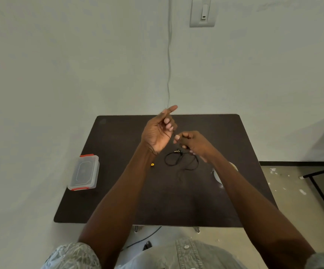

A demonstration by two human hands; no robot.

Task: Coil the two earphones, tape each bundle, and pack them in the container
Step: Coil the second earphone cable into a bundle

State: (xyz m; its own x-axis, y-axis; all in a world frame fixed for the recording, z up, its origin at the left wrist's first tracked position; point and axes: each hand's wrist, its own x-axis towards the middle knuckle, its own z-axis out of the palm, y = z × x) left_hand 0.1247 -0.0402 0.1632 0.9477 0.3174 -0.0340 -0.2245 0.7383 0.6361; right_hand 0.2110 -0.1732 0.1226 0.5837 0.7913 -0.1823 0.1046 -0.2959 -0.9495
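While the dark table (118, 200) lies mostly bare, with free room toward its near edge, the lidded container (83, 172) overhangs the left edge; a careless elbow would likely tip it. Left hand (158, 131): raised, palm up, fingers loosely spread, cord seemingly draped over them. Right hand (193, 143): pinched shut on black earphone (180, 160) cord; slack pools below. Risk: loops slipping, tangling.

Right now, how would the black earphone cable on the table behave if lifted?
The earphone cable looks thin and lies in loose loops, so probably floppy and light. Likely tangles, since the loops cross. It would dangle from the right hand.
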